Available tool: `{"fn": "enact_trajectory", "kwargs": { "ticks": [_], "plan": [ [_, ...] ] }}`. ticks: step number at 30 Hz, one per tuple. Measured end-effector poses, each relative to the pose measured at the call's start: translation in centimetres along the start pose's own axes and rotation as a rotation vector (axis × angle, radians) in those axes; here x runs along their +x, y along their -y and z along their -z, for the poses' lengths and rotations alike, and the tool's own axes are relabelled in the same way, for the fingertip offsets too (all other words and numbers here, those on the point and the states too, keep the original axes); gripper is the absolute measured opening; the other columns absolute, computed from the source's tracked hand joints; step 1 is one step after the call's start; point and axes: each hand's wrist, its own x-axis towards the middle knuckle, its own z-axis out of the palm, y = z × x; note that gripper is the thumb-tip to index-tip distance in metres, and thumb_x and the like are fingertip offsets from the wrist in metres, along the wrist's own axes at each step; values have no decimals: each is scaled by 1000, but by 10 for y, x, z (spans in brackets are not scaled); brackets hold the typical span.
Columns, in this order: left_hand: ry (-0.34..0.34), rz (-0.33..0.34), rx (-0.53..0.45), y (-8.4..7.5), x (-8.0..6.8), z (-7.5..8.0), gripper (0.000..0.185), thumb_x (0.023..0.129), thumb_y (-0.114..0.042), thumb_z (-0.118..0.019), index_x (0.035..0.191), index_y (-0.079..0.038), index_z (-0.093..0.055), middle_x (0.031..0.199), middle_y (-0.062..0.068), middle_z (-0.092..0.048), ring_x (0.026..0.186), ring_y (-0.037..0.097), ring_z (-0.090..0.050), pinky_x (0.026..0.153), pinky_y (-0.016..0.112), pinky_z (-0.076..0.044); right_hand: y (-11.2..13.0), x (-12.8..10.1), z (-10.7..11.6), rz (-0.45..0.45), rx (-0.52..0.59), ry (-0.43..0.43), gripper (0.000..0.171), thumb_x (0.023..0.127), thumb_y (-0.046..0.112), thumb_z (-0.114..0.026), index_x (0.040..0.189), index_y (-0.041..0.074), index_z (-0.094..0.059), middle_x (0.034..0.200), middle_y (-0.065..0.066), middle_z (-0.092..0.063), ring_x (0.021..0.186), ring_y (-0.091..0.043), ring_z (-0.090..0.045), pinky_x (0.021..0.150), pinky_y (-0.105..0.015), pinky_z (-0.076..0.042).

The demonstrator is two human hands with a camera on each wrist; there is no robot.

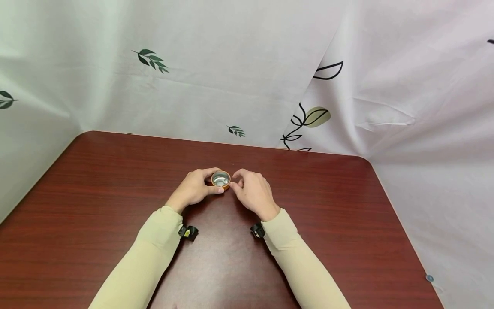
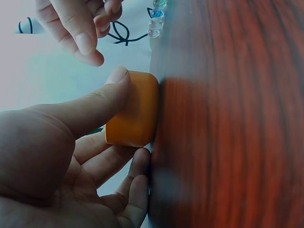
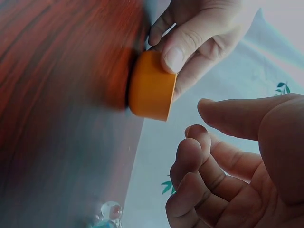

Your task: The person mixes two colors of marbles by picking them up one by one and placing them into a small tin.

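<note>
A small orange cup (image 1: 221, 180) with a shiny silvery inside stands upright on the table. My left hand (image 1: 196, 186) holds it from the left, thumb on the near side and fingers round the far side; the left wrist view shows the thumb (image 2: 116, 88) on its orange wall. To the right of the cup, my right hand (image 1: 252, 189) is loosely curled, thumb and forefinger apart with nothing seen between them. Clear and bluish glassy beads (image 3: 111, 211) lie on the table to the right, hidden in the head view. What the cup contains is hard to tell.
The reddish-brown wooden table (image 1: 96, 180) has rounded far corners. Behind it and along its sides hangs a pale cloth (image 1: 231, 77) with leaf prints. Each wrist carries a small black camera (image 1: 188, 232). A small round bluish object (image 1: 429, 278) is at the right table edge.
</note>
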Motion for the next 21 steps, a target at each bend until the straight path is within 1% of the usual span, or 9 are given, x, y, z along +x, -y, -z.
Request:
{"fn": "enact_trajectory", "kwargs": {
  "ticks": [5, 15, 21],
  "plan": [
    [1, 15, 2, 0, 0, -1, 54, 86, -26, -82, 136, -15, -63, 120, 9, -70, 111, 28, -61, 96, 47, -46, -4, -1, 2, -14, -12, -8, 16, 94, 24, -73, 107, 15, -73, 72, 9, -61, 60, -8, -55, 52, -29, -45],
    [5, 27, 1, 0, 0, -1, 55, 87, -27, -82, 137, -16, -62, 122, 9, -69, 114, 28, -61, 98, 48, -46, -10, -5, 9, -9, -24, -34, 16, 94, 24, -73, 106, 14, -73, 71, 9, -60, 59, -9, -54, 52, -29, -45],
    [10, 27, -1, -2, -1, 0, 57, 87, -28, -81, 139, -16, -60, 123, 10, -69, 115, 29, -60, 98, 48, -46, -15, -7, 12, -22, -29, -29, 17, 94, 23, -73, 108, 13, -73, 71, 9, -60, 58, -8, -53, 51, -28, -44]
  ]
}}
